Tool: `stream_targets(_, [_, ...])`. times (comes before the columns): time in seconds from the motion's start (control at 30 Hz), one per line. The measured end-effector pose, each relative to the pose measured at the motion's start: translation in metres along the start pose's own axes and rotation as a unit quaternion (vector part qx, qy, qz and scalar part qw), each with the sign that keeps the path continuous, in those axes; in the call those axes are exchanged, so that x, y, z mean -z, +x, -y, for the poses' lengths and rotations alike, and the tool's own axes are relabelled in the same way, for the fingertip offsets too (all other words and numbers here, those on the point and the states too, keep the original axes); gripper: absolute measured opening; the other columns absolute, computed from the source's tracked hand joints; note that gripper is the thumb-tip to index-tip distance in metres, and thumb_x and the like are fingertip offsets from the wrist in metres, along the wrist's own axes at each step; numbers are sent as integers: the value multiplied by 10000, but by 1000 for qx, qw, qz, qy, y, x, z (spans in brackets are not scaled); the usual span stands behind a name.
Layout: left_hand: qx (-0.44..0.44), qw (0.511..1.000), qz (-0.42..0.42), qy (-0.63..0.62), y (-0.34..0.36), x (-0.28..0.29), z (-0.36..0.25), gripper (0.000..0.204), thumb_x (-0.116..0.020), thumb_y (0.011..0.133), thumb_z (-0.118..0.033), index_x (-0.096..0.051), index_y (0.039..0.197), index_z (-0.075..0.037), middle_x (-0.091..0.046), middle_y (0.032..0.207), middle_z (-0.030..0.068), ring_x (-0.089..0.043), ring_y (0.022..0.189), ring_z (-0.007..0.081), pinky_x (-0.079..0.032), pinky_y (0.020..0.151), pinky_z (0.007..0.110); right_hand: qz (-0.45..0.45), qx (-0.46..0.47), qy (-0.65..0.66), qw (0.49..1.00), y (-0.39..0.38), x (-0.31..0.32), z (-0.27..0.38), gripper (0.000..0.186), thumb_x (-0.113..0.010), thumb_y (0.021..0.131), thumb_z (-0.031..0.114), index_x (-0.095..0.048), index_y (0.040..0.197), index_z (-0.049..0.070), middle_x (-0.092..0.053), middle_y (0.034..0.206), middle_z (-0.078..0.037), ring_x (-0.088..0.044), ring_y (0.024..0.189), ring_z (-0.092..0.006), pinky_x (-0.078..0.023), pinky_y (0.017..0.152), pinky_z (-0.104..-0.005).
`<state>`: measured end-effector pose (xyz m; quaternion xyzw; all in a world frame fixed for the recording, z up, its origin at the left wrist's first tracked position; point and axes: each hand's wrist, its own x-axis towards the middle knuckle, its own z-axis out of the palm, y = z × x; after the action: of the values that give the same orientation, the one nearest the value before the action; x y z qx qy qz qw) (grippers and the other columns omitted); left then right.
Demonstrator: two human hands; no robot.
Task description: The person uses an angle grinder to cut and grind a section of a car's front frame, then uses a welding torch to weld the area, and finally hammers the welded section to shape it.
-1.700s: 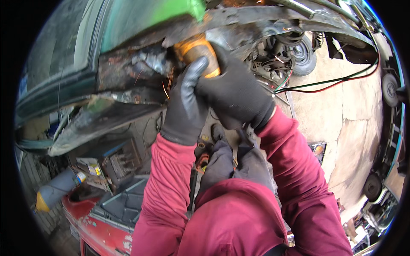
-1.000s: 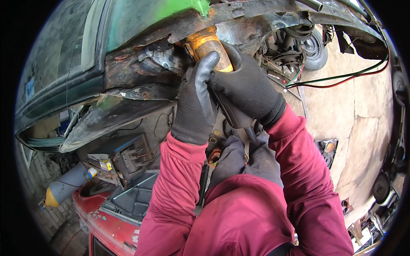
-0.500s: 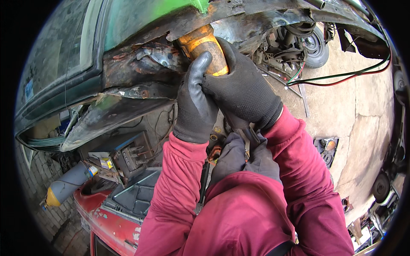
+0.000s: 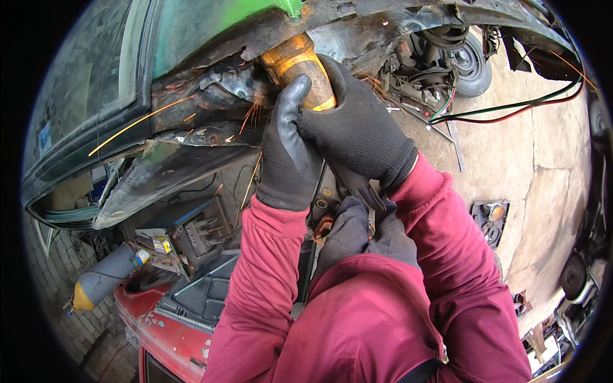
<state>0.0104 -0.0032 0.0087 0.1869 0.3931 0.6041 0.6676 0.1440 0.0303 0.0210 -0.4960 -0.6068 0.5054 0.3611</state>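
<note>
Both my hands wear black gloves and grip an orange-bodied power grinder (image 4: 295,60) held up against the rusty, torn lower edge of a dark green car body (image 4: 191,96). My left hand (image 4: 287,153) wraps the tool's lower body from the left. My right hand (image 4: 357,131) clasps it from the right, just below the orange part. Orange sparks fly leftward from the spot where the tool meets the metal (image 4: 249,112). The tool's disc is hidden behind the bodywork. My red sleeves fill the lower middle.
A red car body part (image 4: 166,319) lies on the ground at lower left, beside a grey gas cylinder with a yellow end (image 4: 102,281). Red and green cables (image 4: 511,108) run across the concrete floor at right. A wheel (image 4: 472,64) and suspension parts sit at upper right.
The tool and both hands have shifted slightly up and left along the car's edge. Sparks now spray out to the left; few showed before.
</note>
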Motion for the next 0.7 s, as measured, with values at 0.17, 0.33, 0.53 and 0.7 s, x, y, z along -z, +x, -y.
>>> stream_targets(0.17, [-236,805,50,542,-4,8,0,431,-604,1136,-180,-525,1524,-11,-618,1475,163,-639,1337,247,-491,1203,421,43,19,132,990,-1,5,-1,670,-756,874,295,-574,1435,-24,-735,1185,-224,-716,1027,-320,-567,945,-416])
stream_targets(0.33, [-34,997,70,24,3,17,3,414,-560,1138,-48,-508,1549,-58,-576,1529,182,-608,1368,260,-494,1202,424,21,26,72,997,1,2,-2,732,-771,877,254,-561,1515,-37,-758,1213,-169,-709,1061,-200,-563,978,-363])
stream_targets(0.53, [-196,873,72,440,-3,21,3,413,-554,1131,-19,-515,1540,-55,-575,1533,184,-603,1377,248,-505,1184,411,48,28,155,986,-3,6,-2,590,-749,889,289,-598,1366,-22,-735,1152,-200,-715,1007,-274,-573,921,-408])
stream_targets(0.7, [-236,831,93,496,-7,17,0,445,-579,1099,31,-523,1533,-51,-586,1521,185,-604,1375,244,-512,1173,403,50,37,193,979,-4,4,-5,552,-753,905,262,-611,1360,-16,-739,1139,-172,-708,997,-221,-577,913,-378])
